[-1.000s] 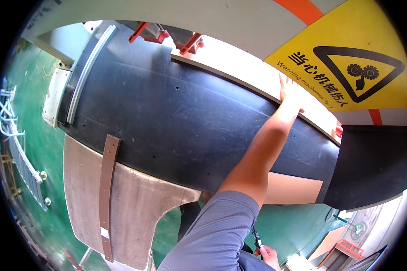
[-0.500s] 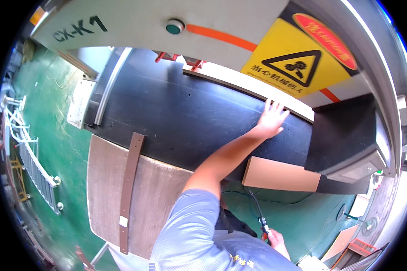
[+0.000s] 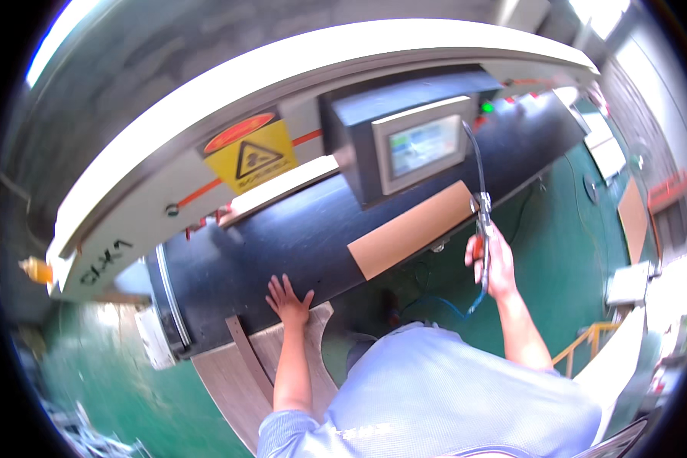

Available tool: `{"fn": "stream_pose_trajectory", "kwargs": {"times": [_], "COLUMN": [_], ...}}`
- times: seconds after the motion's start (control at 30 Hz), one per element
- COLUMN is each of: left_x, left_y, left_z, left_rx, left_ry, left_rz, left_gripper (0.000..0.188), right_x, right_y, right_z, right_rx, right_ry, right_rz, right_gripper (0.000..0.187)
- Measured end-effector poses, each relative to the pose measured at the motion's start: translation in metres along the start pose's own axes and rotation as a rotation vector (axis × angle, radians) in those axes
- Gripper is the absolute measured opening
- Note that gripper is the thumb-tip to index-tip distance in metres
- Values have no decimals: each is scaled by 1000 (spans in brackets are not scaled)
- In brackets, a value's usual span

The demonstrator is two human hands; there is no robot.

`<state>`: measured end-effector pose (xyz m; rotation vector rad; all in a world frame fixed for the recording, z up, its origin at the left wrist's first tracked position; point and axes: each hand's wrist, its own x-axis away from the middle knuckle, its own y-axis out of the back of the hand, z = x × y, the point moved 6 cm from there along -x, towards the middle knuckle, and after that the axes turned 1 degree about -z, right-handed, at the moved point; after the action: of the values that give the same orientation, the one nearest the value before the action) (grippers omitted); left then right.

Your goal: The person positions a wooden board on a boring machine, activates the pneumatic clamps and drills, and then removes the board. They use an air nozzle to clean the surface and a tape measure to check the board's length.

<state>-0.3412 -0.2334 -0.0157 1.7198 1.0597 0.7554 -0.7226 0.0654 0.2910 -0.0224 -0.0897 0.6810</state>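
Note:
My left hand (image 3: 288, 303) lies with fingers spread on the front edge of the black worktable (image 3: 275, 252), its palm near the corner of a grey-brown wood-look board (image 3: 229, 385). A narrow brown strip with holes (image 3: 249, 353) lies across that board. My right hand (image 3: 498, 263) is closed around an air blow gun (image 3: 485, 204) with an orange-red part at the grip. Its long, thin dark nozzle points up in front of the control screen (image 3: 425, 147), and a blue hose hangs below. Beside it, a flat tan panel (image 3: 412, 230) rests on the worktable.
A long pale machine beam (image 3: 145, 221) spans the worktable, with a yellow warning sign (image 3: 250, 156) and red clamp parts (image 3: 206, 221) beneath. A metal rail (image 3: 172, 298) crosses the table's left end. A tan sheet (image 3: 632, 221) leans at the right above the green floor.
My view has swung right, bringing the control screen into sight. My left hand has come back from beside the beam to the table's front edge. The blow gun has risen in my right hand.

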Motion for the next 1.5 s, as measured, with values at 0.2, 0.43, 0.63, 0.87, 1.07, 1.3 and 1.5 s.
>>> {"fn": "stream_pose_trajectory", "kwargs": {"times": [0.2, 0.43, 0.63, 0.87, 1.07, 1.3, 1.5], "left_x": [33, 6, -59, -145, -134, -126, -131], "left_y": [-3, 27, 227, 301, 294, 313, 296], "left_z": [21, 4, -110, -98, -115, -77, -63], "left_rx": [-49, 144, 242, 92, 345, 283, 218], "left_ry": [83, 58, -241, -223, -211, -255, -286], "left_rz": [141, 134, -620, -777, -808, -962, -897], "left_gripper": [119, 106, 93, 98, 92, 63, 64], "right_x": [-55, -28, 33, 81, 79, 93, 134], "right_y": [50, 47, 10, -1, 0, -3, -34], "right_z": [1, -9, -38, -88, -67, -79, -133], "right_rx": [-234, -287, -159, 2, 2, 21, 17], "right_ry": [-96, -75, 1, -121, -39, -51, -264], "right_rz": [-180, -154, -19, 122, 35, 12, 78], "right_gripper": [40, 40, 53, 62, 60, 66, 56]}}
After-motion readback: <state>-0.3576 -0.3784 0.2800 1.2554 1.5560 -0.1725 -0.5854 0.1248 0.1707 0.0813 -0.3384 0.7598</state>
